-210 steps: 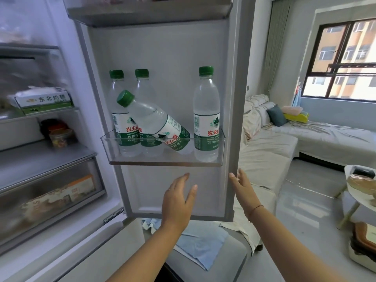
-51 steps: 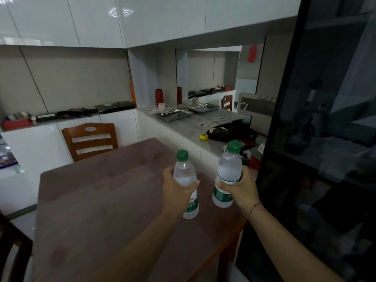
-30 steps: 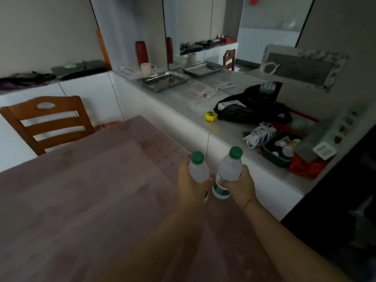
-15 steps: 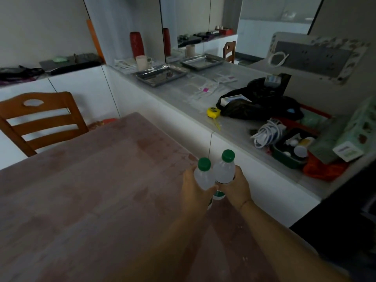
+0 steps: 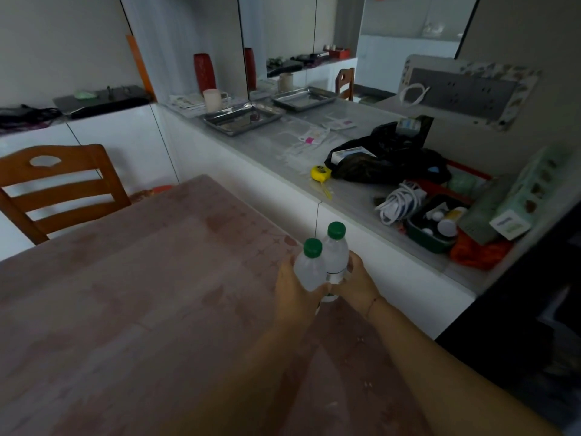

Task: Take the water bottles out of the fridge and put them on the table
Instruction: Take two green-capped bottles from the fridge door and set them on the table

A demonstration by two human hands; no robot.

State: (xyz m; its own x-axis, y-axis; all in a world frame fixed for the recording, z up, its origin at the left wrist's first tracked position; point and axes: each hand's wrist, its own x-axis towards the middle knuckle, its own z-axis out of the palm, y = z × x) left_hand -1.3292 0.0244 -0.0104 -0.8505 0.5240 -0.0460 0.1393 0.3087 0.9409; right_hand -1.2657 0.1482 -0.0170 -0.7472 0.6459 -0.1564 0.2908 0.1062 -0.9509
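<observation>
Head cam: the table [image 5: 125, 294] sits right under everything, so this looks like the put-down step. The left bottle [image 5: 309, 272] is gripped by the left hand [image 5: 292, 294], and the right bottle [image 5: 336, 253], pressed against it, is gripped by the right hand [image 5: 361, 284]. Both are held upright near the table's right edge. Whether the bases are down can't be told. They should be set flat, a bit inward, and released gently so neither gets tipped.
</observation>
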